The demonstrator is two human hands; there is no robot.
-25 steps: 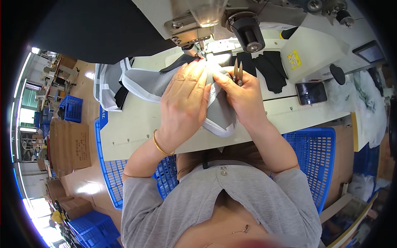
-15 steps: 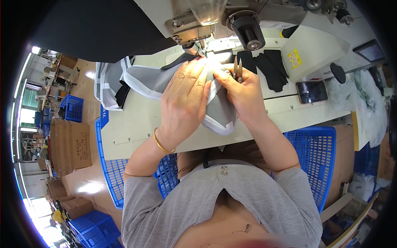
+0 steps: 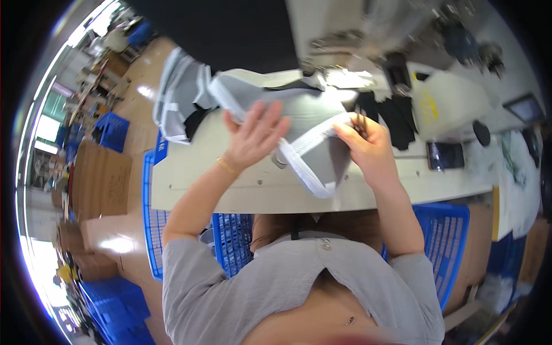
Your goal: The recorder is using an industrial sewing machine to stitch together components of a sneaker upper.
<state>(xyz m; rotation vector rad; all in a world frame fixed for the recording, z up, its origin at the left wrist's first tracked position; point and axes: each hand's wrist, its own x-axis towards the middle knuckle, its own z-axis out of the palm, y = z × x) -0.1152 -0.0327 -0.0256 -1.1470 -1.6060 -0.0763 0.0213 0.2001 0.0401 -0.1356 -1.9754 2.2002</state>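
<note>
A grey fabric piece with white edging (image 3: 310, 109) lies across the sewing table below the sewing machine (image 3: 397, 63). Its far edge reaches the bright needle area, which is blurred. My right hand (image 3: 371, 144) pinches the white-edged strip between thumb and finger. Small thread snips (image 3: 360, 123) are tucked in that same hand, blurred by motion. Over the left part of the fabric, my left hand (image 3: 256, 135) is open with fingers spread, holding nothing. Whether it touches the cloth I cannot tell.
More grey and white pieces (image 3: 181, 86) hang past the table's left end. Black fabric pieces (image 3: 397, 118) and a phone (image 3: 445, 156) lie to the right. Blue baskets (image 3: 454, 230) stand under the table, and a large black panel (image 3: 230, 34) covers the far left.
My left hand has come off the fabric near the needle and moved left, its fingers spreading. My right hand has drawn the fabric's near edge slightly right and toward me. The view has shifted.
</note>
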